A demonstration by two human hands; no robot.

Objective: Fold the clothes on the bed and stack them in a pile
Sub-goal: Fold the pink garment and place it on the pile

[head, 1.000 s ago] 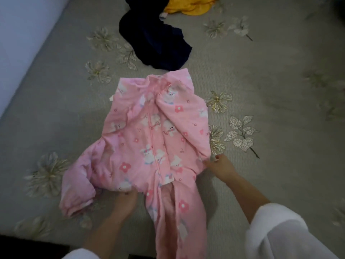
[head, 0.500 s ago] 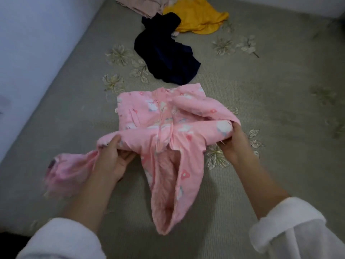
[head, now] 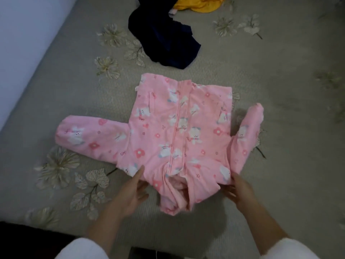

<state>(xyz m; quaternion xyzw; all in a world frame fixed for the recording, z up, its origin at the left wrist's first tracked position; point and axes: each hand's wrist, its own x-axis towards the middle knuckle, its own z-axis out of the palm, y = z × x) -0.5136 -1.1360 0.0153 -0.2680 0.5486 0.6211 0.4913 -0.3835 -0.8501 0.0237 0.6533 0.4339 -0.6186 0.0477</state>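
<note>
The zip-front jacket (head: 158, 128) at the centre of the frame is soft pink all over, printed with white bunnies (head: 195, 134) that carry touches of pale blue, and with darker pink-red flowers (head: 139, 153). Its zip (head: 176, 124) is the same pink. Above it, the crumpled garment (head: 164, 40) is navy, almost black. The garment at the top edge (head: 197, 4) is mustard yellow. The bedspread (head: 270, 90) is grey-beige, scattered with pale cream-gold blossoms and leaves (head: 57, 165). The wall (head: 24, 34) at upper left is a bluish white. My 2 sleeves, the left sleeve (head: 82, 249) and the right sleeve (head: 291, 249), are white.
</note>
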